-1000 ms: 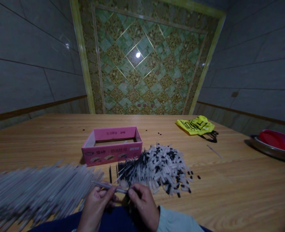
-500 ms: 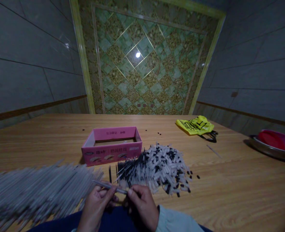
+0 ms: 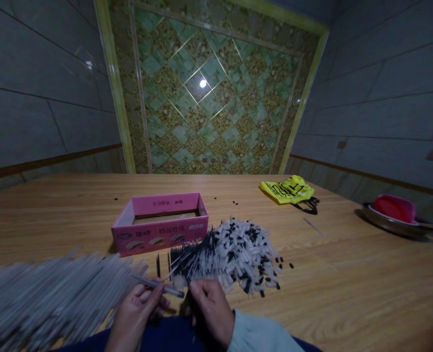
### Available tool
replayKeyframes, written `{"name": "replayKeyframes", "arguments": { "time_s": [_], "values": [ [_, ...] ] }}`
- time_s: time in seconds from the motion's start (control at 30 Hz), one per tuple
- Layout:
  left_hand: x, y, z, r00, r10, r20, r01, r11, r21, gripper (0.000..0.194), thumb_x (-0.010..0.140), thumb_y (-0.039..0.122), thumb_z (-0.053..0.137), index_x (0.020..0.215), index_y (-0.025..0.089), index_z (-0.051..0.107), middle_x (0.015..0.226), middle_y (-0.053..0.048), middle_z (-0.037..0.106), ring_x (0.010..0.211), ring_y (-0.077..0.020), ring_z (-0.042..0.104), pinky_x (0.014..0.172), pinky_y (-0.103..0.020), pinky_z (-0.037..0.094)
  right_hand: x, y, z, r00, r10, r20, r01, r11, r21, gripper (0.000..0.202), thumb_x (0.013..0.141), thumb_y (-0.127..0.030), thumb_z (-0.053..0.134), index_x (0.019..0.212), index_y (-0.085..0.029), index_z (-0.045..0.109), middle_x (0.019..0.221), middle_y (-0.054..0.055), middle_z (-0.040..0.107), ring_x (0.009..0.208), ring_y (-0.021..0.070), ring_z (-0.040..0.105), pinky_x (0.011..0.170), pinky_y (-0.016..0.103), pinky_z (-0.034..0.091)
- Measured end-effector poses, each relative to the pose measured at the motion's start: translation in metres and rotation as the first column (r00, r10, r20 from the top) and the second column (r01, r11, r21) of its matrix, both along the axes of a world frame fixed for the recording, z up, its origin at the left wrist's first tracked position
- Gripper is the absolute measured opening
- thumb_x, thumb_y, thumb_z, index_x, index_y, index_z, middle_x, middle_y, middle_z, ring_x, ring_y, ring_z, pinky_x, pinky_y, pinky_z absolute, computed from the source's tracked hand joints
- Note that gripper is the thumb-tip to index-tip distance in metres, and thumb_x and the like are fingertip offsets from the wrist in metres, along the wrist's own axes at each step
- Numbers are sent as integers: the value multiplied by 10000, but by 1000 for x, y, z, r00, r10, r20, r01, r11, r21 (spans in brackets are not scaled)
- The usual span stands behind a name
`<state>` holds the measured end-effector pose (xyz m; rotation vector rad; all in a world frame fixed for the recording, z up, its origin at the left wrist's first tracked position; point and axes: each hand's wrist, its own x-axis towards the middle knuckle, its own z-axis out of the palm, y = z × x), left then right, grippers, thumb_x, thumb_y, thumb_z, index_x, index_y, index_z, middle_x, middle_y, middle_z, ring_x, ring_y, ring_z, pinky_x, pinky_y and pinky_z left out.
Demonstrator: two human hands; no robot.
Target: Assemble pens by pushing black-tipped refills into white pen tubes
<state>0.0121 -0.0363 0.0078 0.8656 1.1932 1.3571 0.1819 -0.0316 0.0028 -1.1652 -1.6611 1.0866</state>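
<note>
We see both hands low at the near edge of the table (image 3: 348, 293). The left hand (image 3: 137, 313) pinches a thin grey tube (image 3: 157, 285) between thumb and fingers, the tube pointing right. The right hand (image 3: 211, 310) is curled at the tube's right end, fingertips closed together; whether it grips a small part we cannot tell, too dark and small.

Progress, as we judge it: a big fan of grey tubes (image 3: 51, 293) lies left of the hands, blurred, so we cannot tell which are finished. Just beyond the hands sits a heap of refills (image 3: 227, 254), white and black, with loose black bits (image 3: 282, 261) scattered at its right. Both piles are large, so plenty of work looks left. The pink box (image 3: 161, 222) behind the heap looks nearly empty inside, so little if anything has gone in.

Around: a yellow bag (image 3: 287, 189) far right of the box, a single stick (image 3: 313, 227) lying alone near it, a metal dish (image 3: 388, 222) with a red thing (image 3: 394, 208) on it at the right edge.

In the way: the tube fan and refill heap crowd close to the hands; the box is reachable only over the heap's left end.
</note>
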Motion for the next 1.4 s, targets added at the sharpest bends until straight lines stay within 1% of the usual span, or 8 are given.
{"name": "replayKeyframes", "arguments": {
  "time_s": [0.13,0.27,0.47,0.67,0.97,1.07,1.23,1.4],
  "values": [
    [-6,1,0,999,42,10,-42,999,17,498,646,490,680,1024,171,625,740,-6,671,641,-137,594,531,-205,448,33,15,30,856,-276,437,108,922,372,140,808,-284,545,771,-181,632,751,22,623,729,153,573,627,227,354],
    [-10,1,4,994,108,-16,-107,993,42,515,625,487,695,1037,179,655,752,1,661,693,-145,585,589,-206,448,71,30,54,553,-326,767,5,922,388,135,733,-201,549,780,-217,675,831,37,651,747,166,593,603,239,326],
    [-11,2,2,995,96,-24,-95,995,33,523,648,472,685,1084,186,646,736,3,649,662,-122,541,588,-202,431,81,31,54,372,-239,897,-97,951,293,194,687,-221,555,804,-238,710,819,61,700,781,212,634,597,259,340],
    [-13,4,-4,988,74,-135,-66,996,67,527,628,481,695,1057,177,667,746,-10,667,645,-124,554,588,-208,440,63,22,45,308,-334,891,30,939,342,225,709,-329,574,766,-150,698,787,137,702,763,257,653,591,272,383],
    [-10,6,6,952,55,-302,-32,996,80,554,537,535,716,957,173,723,747,-62,735,668,-186,617,608,-264,492,58,21,28,334,-323,885,26,942,334,139,677,-217,568,709,-133,674,746,153,695,722,264,657,589,281,401],
    [-8,5,9,932,44,-359,-12,996,89,511,551,534,705,923,185,737,767,-71,743,709,-216,639,630,-283,509,59,22,32,480,-345,806,61,930,362,107,682,-210,564,694,-144,648,730,130,684,725,244,640,609,281,400],
    [-3,4,7,898,-55,-436,106,990,95,428,596,521,680,889,217,748,885,-87,746,839,-272,660,738,-345,528,48,27,38,956,-262,128,234,951,202,150,731,-308,568,780,-167,564,663,31,619,636,172,598,567,257,414],
    [1,1,7,840,-112,-531,203,972,116,335,656,488,642,882,266,750,992,-64,728,993,-299,624,931,-420,435,34,26,29,867,-102,-487,30,988,-152,366,670,-422,689,853,-173,493,676,19,624,594,174,623,471,238,427]
  ]
}}
